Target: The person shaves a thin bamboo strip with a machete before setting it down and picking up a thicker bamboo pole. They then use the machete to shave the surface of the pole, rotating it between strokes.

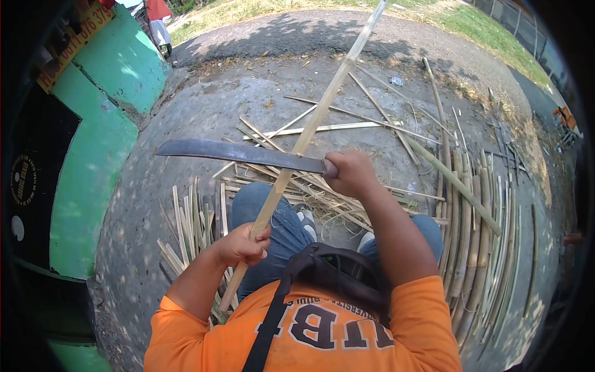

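My left hand (243, 244) is wrapped round the lower part of a long split bamboo strip (320, 111), which slants up and away to the top of the view. In my right hand (351, 175) is the wooden handle of a machete (235, 150). Its broad dark blade points left and crosses the bamboo strip above my left hand, seemingly touching it. The strip's near end reaches back beside my left forearm. Below the blade, my knees in blue jeans (253, 211) are bent.
Bamboo poles (455, 248) and thin strips lie on the right. Split pieces (195, 214) are piled on the left, and others lie criss-crossed ahead on the concrete ground (145, 204). A green wall (93, 180) stands left. Farther off, a person in red and white (159, 25) is partly visible.
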`<state>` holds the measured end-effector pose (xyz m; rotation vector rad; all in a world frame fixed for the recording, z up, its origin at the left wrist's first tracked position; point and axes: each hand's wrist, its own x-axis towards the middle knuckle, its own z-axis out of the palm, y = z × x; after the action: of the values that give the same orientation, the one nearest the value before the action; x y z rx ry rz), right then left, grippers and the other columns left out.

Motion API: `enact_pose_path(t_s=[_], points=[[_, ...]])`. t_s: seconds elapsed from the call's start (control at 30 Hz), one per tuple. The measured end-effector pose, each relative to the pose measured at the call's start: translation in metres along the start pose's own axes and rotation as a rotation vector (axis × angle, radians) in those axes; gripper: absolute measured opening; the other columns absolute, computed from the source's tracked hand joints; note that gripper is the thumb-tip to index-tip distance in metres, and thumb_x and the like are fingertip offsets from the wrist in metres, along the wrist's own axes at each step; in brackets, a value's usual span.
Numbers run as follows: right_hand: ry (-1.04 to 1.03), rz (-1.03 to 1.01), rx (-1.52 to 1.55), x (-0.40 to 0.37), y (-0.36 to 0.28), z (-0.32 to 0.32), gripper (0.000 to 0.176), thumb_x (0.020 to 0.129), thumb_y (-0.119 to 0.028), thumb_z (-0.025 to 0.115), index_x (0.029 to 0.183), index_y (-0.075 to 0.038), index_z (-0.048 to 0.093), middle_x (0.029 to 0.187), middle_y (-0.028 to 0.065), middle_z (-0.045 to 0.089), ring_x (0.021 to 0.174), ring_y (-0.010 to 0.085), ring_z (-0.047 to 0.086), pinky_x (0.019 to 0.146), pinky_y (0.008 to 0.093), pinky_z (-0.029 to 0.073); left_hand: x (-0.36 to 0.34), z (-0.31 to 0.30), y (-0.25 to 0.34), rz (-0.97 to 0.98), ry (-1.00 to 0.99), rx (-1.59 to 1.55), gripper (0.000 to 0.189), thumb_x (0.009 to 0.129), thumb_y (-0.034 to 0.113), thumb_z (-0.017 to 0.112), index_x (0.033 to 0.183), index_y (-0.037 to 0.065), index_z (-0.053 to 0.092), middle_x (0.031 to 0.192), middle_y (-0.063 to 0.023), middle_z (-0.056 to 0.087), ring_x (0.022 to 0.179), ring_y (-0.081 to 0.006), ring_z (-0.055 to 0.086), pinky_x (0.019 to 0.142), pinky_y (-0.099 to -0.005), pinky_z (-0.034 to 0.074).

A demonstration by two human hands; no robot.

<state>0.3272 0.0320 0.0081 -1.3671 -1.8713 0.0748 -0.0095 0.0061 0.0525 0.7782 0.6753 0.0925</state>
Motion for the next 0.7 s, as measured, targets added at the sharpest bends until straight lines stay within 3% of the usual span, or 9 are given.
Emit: enact_pose_path(t_s=[0.17, 0.3, 0.37, 0.53, 0.67, 0.7], points=[[-0.151, -0.170, 0.014, -0.001, -0.028, 0.010, 0.014, 0.071, -0.020, 0.073, 0.078, -0.011, 0.064, 0.070, 0.0133, 0.064, 0.065, 0.0403, 0.063, 0.063, 0.0517, 0.049, 0.005, 0.000, -0.008, 0.003, -0.009, -0.011, 0.037, 0.083, -0.010, 0.063, 0.090, 0.017, 0.037, 0.068, 0.0058, 0.038, 0.048, -0.0045, 0.031, 0.044, -0.0253, 0.023], [-0.072, 0.080, -0.049, 0.003, 0.007, -0.001, 0.011, 0.077, -0.021, 0.070, 0.079, -0.012, 0.064, 0.072, 0.0149, 0.066, 0.070, 0.0415, 0.065, 0.064, 0.0518, 0.051, -0.003, -0.003, -0.008, -0.025, 0.029, -0.018, 0.037, 0.082, -0.009, 0.063, 0.090, 0.017, 0.037, 0.068, 0.0058, 0.038, 0.049, -0.0045, 0.031, 0.044, -0.0254, 0.022], [-0.059, 0.076, -0.055, 0.000, 0.009, 0.002, 0.010, 0.079, -0.021, 0.069, 0.081, -0.012, 0.065, 0.072, 0.0154, 0.066, 0.071, 0.0413, 0.066, 0.064, 0.0517, 0.052, -0.001, 0.004, -0.003, -0.028, 0.043, 0.017, 0.037, 0.082, -0.009, 0.063, 0.090, 0.017, 0.037, 0.068, 0.0059, 0.037, 0.049, -0.0044, 0.031, 0.044, -0.0253, 0.022], [-0.110, 0.007, -0.036, -0.002, -0.007, 0.001, 0.011, 0.078, -0.023, 0.070, 0.080, -0.013, 0.065, 0.072, 0.0138, 0.066, 0.071, 0.0406, 0.066, 0.063, 0.0512, 0.052, 0.004, -0.004, -0.005, -0.007, 0.028, 0.013, 0.037, 0.083, -0.010, 0.062, 0.090, 0.017, 0.038, 0.068, 0.0058, 0.037, 0.049, -0.0043, 0.031, 0.044, -0.0250, 0.022], [-0.212, -0.183, -0.018, -0.001, -0.028, 0.014, 0.013, 0.075, -0.023, 0.073, 0.079, -0.014, 0.065, 0.069, 0.0129, 0.065, 0.067, 0.0390, 0.065, 0.060, 0.0502, 0.051, 0.006, -0.003, -0.008, -0.020, 0.006, -0.015, 0.037, 0.083, -0.010, 0.062, 0.089, 0.017, 0.038, 0.069, 0.0057, 0.037, 0.049, -0.0044, 0.031, 0.044, -0.0248, 0.022], [-0.170, -0.126, -0.041, 0.001, -0.025, 0.011, 0.013, 0.076, -0.023, 0.072, 0.079, -0.014, 0.065, 0.069, 0.0132, 0.065, 0.067, 0.0395, 0.065, 0.061, 0.0503, 0.051, 0.006, -0.004, -0.008, -0.034, -0.005, -0.023, 0.037, 0.083, -0.010, 0.063, 0.089, 0.017, 0.038, 0.069, 0.0056, 0.038, 0.049, -0.0044, 0.031, 0.044, -0.0248, 0.022]])
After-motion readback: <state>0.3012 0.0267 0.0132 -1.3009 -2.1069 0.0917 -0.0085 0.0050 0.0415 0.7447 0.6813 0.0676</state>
